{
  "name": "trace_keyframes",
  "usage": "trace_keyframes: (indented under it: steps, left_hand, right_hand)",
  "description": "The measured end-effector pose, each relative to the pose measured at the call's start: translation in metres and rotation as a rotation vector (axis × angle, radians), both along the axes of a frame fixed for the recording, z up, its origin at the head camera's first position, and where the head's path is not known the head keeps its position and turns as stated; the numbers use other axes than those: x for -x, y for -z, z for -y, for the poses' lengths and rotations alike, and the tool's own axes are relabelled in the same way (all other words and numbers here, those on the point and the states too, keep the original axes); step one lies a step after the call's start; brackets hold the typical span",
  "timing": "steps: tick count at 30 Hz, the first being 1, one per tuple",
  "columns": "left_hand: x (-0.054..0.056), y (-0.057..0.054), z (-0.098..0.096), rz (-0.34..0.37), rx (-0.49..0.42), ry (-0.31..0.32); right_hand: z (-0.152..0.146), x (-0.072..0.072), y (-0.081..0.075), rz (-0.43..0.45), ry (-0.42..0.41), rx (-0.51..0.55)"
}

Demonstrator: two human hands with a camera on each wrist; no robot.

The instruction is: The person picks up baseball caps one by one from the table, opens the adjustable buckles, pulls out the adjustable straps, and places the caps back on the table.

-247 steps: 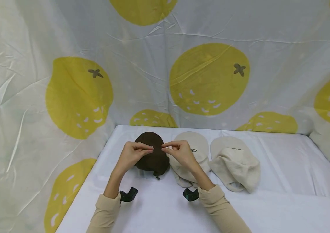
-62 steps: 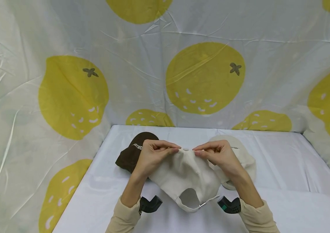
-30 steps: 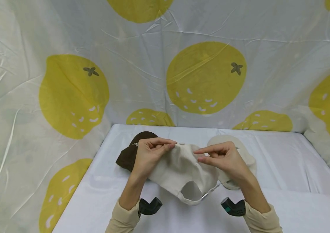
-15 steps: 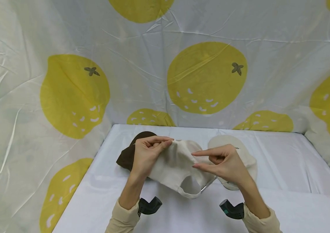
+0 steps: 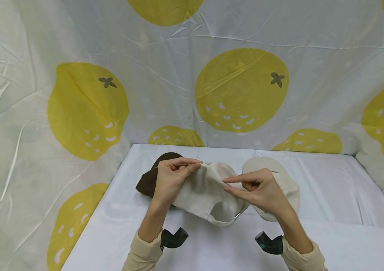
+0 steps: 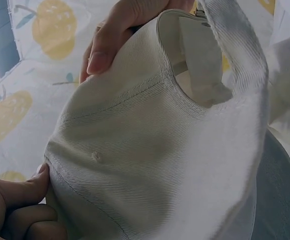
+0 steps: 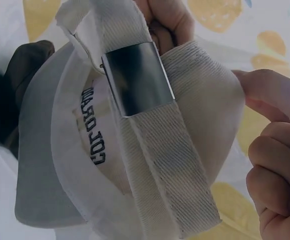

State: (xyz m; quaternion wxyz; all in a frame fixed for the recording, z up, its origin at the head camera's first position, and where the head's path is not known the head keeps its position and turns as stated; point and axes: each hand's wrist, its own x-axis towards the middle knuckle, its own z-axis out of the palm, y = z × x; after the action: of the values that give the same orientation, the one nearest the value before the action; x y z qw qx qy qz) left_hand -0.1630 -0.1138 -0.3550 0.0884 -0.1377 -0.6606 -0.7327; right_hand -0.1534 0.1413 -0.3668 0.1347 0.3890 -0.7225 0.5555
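Note:
A cream baseball cap (image 5: 208,195) hangs above the table, its back opening towards me. My left hand (image 5: 171,178) pinches the crown beside the top button (image 5: 208,163). Lower on the crown's right side, my right hand (image 5: 259,190) pinches the fabric between thumb and index finger. In the left wrist view, a stitched eyelet (image 6: 96,157) lies between the two hands. The right wrist view shows the metal strap buckle (image 7: 140,80), dark lettering (image 7: 91,125) and the brim (image 7: 42,165). A brown cap (image 5: 147,182) sits partly hidden behind my left hand.
Another beige cap (image 5: 285,178) lies on the white table (image 5: 327,188), partly behind my right hand. Black wrist cameras (image 5: 175,239) stick out from both cuffs. A lemon-print cloth (image 5: 164,86) hangs behind the table.
The cream cap has come up off the table between the other two, and the brown cap now sits turned further left. My right hand has moved from beside the button down the crown's side.

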Motion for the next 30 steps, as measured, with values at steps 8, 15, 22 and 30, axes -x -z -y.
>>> trace_keyframes:
  steps: [8,15,22,30]
  left_hand:
    - [0.0013,-0.0009,0.0013,0.008,-0.002,0.004]
    - [0.0026,0.001,0.0015,0.008,0.002,0.001]
    - [0.0031,0.0012,0.002,0.022,0.008,-0.003]
    - [0.005,0.0031,0.003,0.065,0.061,0.004]
  right_hand:
    - [0.0007,0.0024,0.0013,-0.063,0.014,-0.007]
    - [-0.0005,0.0012,0.0003,-0.029,0.018,-0.031]
    - [-0.0006,-0.0008,-0.0027,0.05,0.006,-0.02]
    - [-0.0009,-0.0024,-0.0044,0.068,0.042,0.021]
